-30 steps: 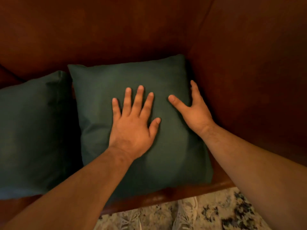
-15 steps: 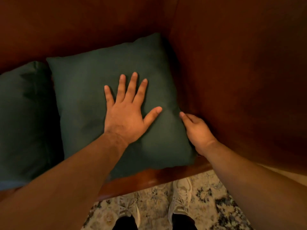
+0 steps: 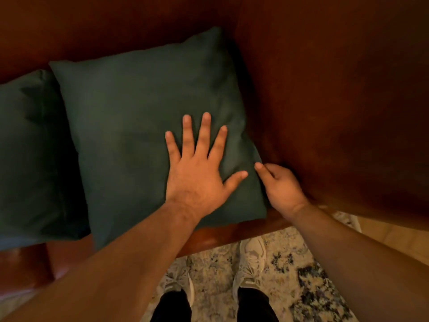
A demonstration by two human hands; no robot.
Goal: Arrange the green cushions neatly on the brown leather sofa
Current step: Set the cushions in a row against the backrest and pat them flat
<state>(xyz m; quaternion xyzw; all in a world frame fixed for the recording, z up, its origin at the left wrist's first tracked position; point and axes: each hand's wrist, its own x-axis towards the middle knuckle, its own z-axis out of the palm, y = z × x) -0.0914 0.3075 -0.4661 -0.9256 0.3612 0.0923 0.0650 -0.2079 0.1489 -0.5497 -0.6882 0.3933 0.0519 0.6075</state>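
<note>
No brand mark, label or writing could be read on any item in view. The right-hand green cushion [image 3: 144, 126] was square, soft-filled, covered in a matte woven fabric with faint creasing near its right edge, and lay on the sofa seat [image 3: 232, 233] in the corner, its top edge against the backrest [image 3: 116, 26] and its right edge against the armrest [image 3: 336, 101]. The left hand [image 3: 197, 180] lay flat on the cushion's lower right part, palm down, fingers [image 3: 204, 135] spread and released, gripping nothing. The right hand [image 3: 282, 187] was at the cushion's right edge, in the gap beside the armrest, thumb touching the fabric; its other fingers were curled under and hidden, so I could not tell whether they gripped the edge. A second green cushion [image 3: 32, 154], of the same fabric and more rumpled at its upper corner, sat just beside the first on the left, its right edge tucked behind it. The sofa was reddish-brown leather, smooth, with a glossy sheen along the front of the seat. Below the seat front a pale rug [image 3: 290, 275] with dark mottled patches covered the floor, and two light-coloured laced shoes [image 3: 251, 259] stood on it beneath dark trouser legs.
</note>
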